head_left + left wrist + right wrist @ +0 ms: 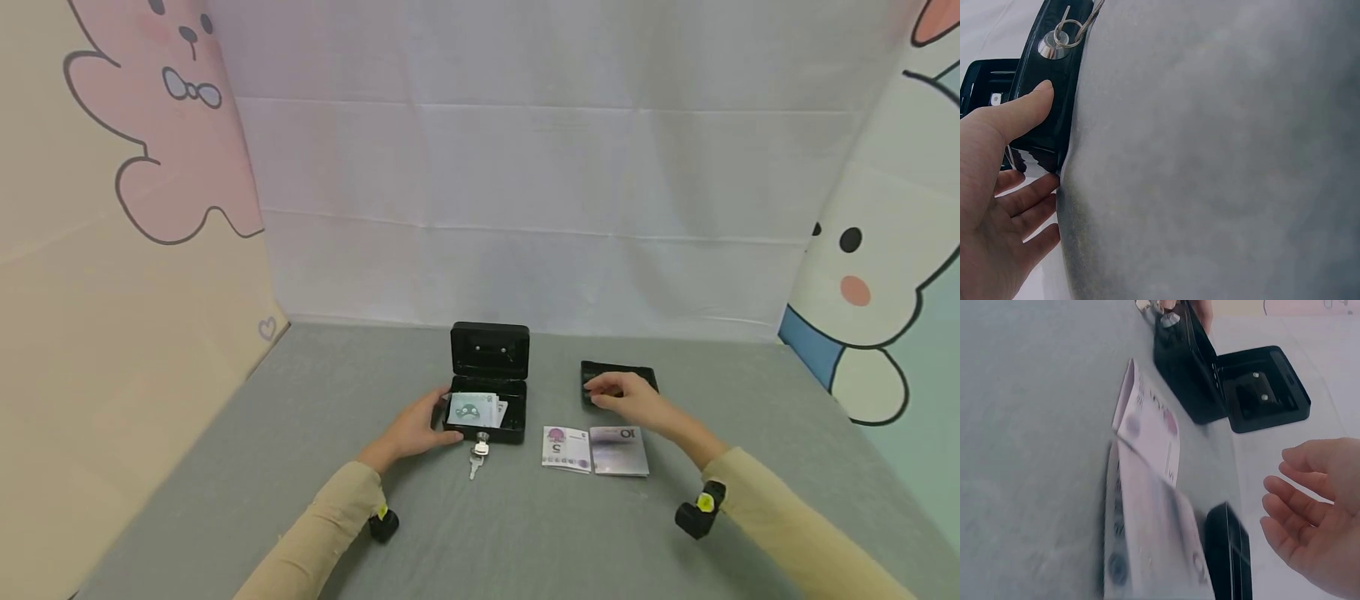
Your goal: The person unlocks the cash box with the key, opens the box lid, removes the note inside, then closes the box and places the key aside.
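A small black cash box (514,429) stands with its lid (490,350) raised. Several folded banknotes (471,410) lie inside it, and keys (477,454) hang from the front lock. My left hand (411,427) holds the box at its front left corner; in the left wrist view the thumb presses the front face and the fingers lie along the side. Over a black tray (600,367) hovers my right hand (628,398), fingers loosely bent with nothing between them, as the right wrist view (1316,506) also shows. The hand hides part of the tray.
Two folded stacks of notes lie side by side in front of the tray: a 5 note stack (566,449) and a purple 10 note stack (619,454). The grey tabletop (525,533) ends at a white cloth backdrop (540,183), with cartoon-printed panels at both sides.
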